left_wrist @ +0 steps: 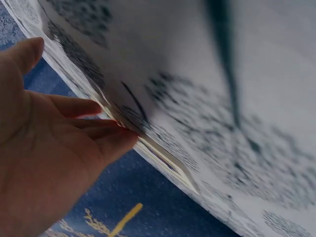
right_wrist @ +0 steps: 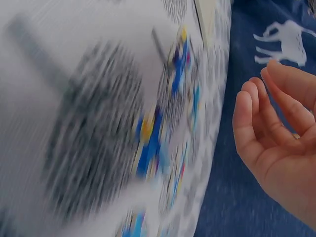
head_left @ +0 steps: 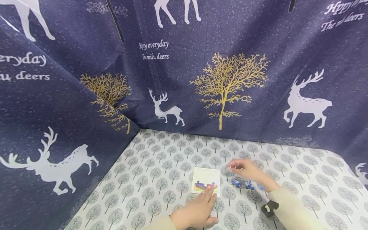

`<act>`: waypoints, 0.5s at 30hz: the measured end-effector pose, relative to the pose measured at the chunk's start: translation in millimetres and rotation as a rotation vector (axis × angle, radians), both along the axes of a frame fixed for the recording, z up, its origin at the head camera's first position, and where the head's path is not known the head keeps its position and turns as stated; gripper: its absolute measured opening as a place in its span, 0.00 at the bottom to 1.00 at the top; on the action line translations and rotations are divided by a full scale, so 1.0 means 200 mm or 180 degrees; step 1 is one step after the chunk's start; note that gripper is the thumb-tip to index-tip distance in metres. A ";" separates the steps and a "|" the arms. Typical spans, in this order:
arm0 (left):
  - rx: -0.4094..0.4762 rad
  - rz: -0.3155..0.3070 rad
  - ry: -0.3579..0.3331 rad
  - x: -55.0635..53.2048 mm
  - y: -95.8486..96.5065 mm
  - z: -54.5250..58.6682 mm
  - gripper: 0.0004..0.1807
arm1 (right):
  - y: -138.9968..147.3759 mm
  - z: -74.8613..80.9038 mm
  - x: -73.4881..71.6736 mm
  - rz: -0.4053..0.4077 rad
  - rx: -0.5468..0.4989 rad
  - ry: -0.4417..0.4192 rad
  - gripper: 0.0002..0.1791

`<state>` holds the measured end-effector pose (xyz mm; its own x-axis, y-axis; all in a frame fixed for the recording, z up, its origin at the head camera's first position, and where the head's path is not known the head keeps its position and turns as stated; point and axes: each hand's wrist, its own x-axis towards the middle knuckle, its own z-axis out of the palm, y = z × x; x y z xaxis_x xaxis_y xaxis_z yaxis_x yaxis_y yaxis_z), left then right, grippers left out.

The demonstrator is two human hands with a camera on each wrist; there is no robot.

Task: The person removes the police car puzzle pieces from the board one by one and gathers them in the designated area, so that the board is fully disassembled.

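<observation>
A small square puzzle tray point(head_left: 204, 175) with a pale base lies on the table, its near part filled with joined jigsaw pieces point(head_left: 201, 186) in purple, red and yellow. The fingertips of my left hand point(head_left: 199, 207) rest on the near edge of the tray and the pieces there, fingers straight. My right hand point(head_left: 248, 171) hovers to the right of the tray, above several loose blue jigsaw pieces point(head_left: 244, 184). In the right wrist view its fingers point(right_wrist: 252, 118) are loosely bent with nothing seen between them, and blurred loose pieces point(right_wrist: 150, 143) lie below.
A white tablecloth point(head_left: 155, 191) printed with grey trees covers the table. Dark blue curtains point(head_left: 172, 73) with deer and golden trees hang along the back and left. A black wrist strap piece point(head_left: 269, 208) sits at the right sleeve.
</observation>
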<state>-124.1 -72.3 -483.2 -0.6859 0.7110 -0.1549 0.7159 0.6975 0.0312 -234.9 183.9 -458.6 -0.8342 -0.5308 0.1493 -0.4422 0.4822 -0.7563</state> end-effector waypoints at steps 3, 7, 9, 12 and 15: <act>-0.0046 0.0178 0.0002 0.01 0.03 -0.01 0.45 | -0.10 -0.02 -0.03 0.0253 0.0003 -0.0025 0.14; -0.0181 0.0320 0.0051 0.02 0.06 -0.03 0.45 | -0.22 -0.05 -0.05 0.0630 -0.0056 -0.0173 0.14; -0.0243 0.0353 0.0073 0.03 0.06 -0.03 0.45 | -0.27 -0.07 -0.06 0.0752 -0.0107 -0.0313 0.14; -0.0260 0.0396 0.0094 0.04 0.07 -0.02 0.45 | -0.33 -0.09 -0.07 0.0891 -0.0183 -0.0473 0.13; -0.0221 0.0463 0.0081 0.06 0.09 -0.01 0.46 | -0.39 -0.11 -0.07 0.0991 -0.0134 -0.0496 0.13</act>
